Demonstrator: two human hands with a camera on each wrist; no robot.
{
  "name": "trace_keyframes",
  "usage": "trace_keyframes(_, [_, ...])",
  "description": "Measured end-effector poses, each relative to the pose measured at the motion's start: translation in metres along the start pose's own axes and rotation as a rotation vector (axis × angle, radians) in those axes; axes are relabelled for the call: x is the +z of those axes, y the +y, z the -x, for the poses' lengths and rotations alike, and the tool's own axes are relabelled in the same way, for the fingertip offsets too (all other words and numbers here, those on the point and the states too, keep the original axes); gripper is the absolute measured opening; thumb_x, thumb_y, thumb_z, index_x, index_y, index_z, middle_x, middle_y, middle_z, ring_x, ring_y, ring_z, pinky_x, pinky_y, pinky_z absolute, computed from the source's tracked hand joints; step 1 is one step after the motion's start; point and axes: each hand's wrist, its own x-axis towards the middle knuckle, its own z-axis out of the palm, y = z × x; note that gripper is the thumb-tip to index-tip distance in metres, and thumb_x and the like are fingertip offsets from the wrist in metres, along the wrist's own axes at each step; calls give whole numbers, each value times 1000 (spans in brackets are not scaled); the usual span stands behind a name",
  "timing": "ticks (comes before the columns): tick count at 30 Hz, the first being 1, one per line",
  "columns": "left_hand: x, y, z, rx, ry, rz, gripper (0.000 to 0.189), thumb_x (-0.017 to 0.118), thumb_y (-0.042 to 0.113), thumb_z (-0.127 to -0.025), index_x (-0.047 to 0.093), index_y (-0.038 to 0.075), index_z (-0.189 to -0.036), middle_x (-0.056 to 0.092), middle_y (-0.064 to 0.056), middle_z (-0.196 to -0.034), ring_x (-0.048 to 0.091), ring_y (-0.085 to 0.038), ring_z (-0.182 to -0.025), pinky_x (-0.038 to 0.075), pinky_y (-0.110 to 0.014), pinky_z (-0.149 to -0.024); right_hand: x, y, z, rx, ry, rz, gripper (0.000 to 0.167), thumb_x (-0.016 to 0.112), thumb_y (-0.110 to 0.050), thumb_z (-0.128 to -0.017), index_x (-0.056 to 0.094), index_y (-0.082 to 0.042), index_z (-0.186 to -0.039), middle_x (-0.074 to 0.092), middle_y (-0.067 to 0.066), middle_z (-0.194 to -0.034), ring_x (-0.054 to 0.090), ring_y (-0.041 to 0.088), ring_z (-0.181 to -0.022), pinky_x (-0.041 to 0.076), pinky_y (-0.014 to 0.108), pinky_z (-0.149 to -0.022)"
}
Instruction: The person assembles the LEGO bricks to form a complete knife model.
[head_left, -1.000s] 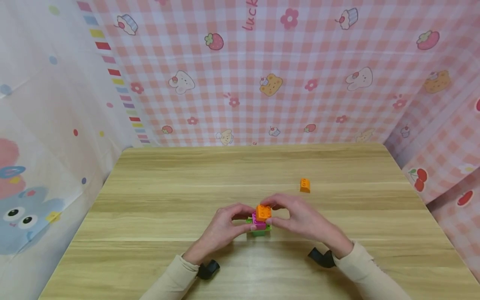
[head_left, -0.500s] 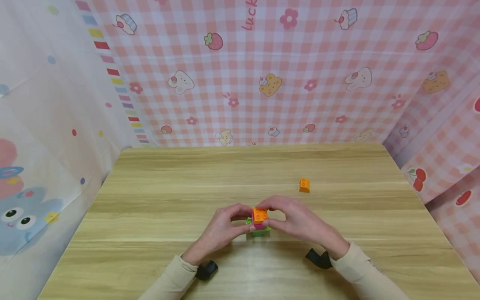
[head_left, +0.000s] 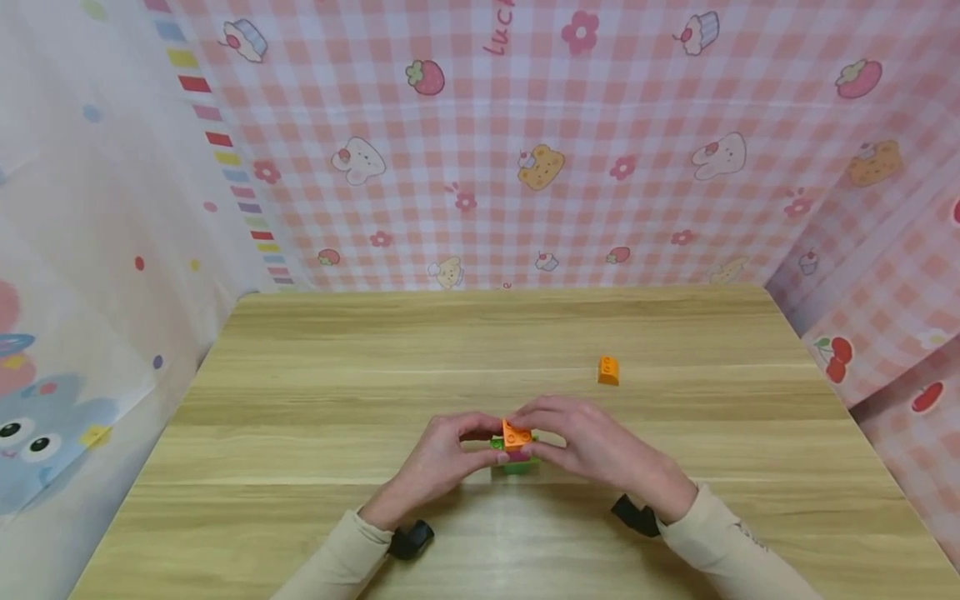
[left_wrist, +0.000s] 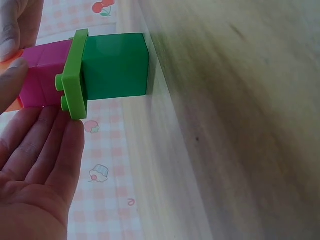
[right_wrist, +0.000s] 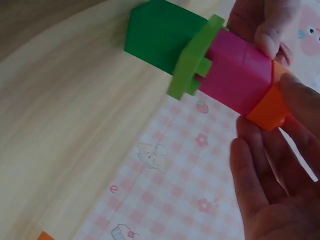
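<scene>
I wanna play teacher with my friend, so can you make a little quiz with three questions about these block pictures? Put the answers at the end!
1. Pick one: what colour is the lowest part of the stack?
A) orange
B) dark green
C) yellow

2. True or false: the loose orange block lies on the table, apart from the stack.

3. Fill in the gap: of the two hands, the person's ___ one pinches the top orange block.

Key
1. B: the dark green block is lowest.
2. True.
3. Right: the right hand pinches it.
</scene>
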Motion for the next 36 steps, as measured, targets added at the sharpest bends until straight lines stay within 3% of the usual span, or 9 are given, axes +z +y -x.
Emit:
trace_keyframes(11, [0, 0, 0, 26, -2, -38, 29, 82, 21, -91, 77, 10, -117, 76, 0, -116, 72, -19, -107, 59, -36, -96, 9, 6, 4, -63, 52, 3, 30, 83, -15, -90, 76, -8, -118, 72, 1, -117, 70, 14, -102, 61, 29, -87])
trace_keyframes(15, [0, -1, 1, 33, -6, -43, 29, 81, 23, -92, 76, 10, -117, 76, 0, -115, 72, -18, -106, 58, -35, -96, 12, 5, 6, -48, 74, -7, 33, 84, -13, -88, 76, -7, -119, 72, 2, -118, 71, 16, -105, 61, 31, -88])
trace_keyframes(23, [1, 0, 1, 30, -20, -70, 37, 79, 25, -94, 69, 11, -127, 73, -1, -122, 69, -16, -111, 56, -36, -100, 15, 4, 9, 106, 62, -68, 49, 83, -16, -90, 66, -6, -135, 71, 6, -127, 69, 21, -113, 60, 41, -94])
trace_keyframes(28, [2, 2, 2, 6, -19, -62, 53, 82, 27, -91, 62, 9, -137, 69, -2, -131, 65, -16, -118, 53, -38, -104, 8, 2, 13, 239, -1, -132, 67, 80, -30, -92, 52, -8, -149, 64, 7, -140, 66, 22, -120, 56, 45, -100])
trace_keyframes(32, [3, 7, 3, -1, 14, -51, 61, 83, 31, -90, 59, 7, -140, 66, -2, -135, 62, -18, -122, 51, -41, -108, -4, 5, 21, 321, -8, -154, 66, 75, -40, -95, 52, -13, -151, 59, 4, -147, 61, 29, -127, 54, 51, -103])
trace_keyframes(36, [3, 11, 2, 17, 54, -30, 53, 82, 30, -91, 63, 9, -136, 67, 2, -131, 62, -20, -122, 50, -46, -108, -16, 14, 28, 319, 60, -125, 59, 74, -34, -98, 54, -10, -148, 58, 8, -148, 58, 33, -131, 51, 55, -105])
